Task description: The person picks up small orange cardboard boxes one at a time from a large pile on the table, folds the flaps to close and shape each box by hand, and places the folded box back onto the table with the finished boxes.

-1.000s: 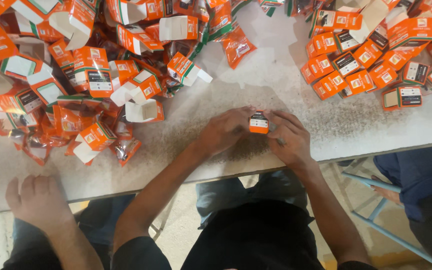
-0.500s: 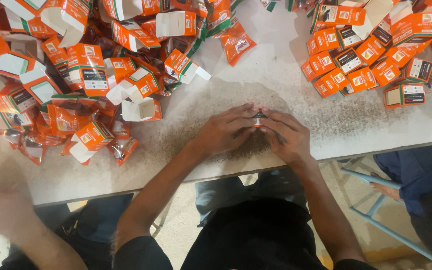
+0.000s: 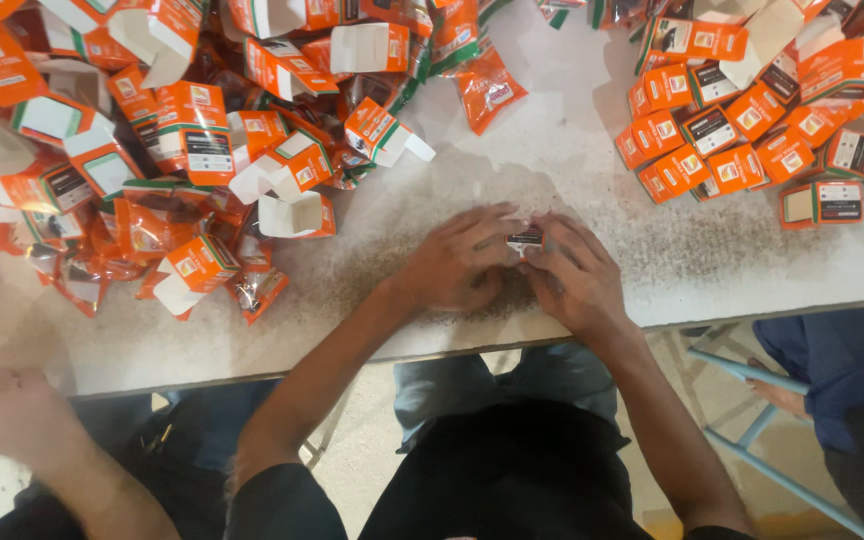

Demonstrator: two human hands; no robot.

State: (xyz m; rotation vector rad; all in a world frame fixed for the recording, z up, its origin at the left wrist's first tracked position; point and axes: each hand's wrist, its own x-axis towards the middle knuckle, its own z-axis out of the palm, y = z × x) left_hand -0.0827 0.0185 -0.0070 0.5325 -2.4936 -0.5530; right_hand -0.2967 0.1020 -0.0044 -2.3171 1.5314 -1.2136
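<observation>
Speckled white table [image 3: 592, 250], heaped orange cartons [image 3: 192, 150], perhaps foil sachets [image 3: 487, 90], stacked boxes [image 3: 752, 130].

A small carton [image 3: 525, 238] sat pinched between the fingertips of both hands, low over the bench [image 3: 652, 270] near its front edge, about midway along. Only a sliver of it showed, a dark and white face. Fingers hid the rest.

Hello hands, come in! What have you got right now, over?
Left hand and right hand both closed around one small box, over the table. Open orange boxes heaped left, closed ones right. Another person's hand far left. Nothing in the way.
</observation>
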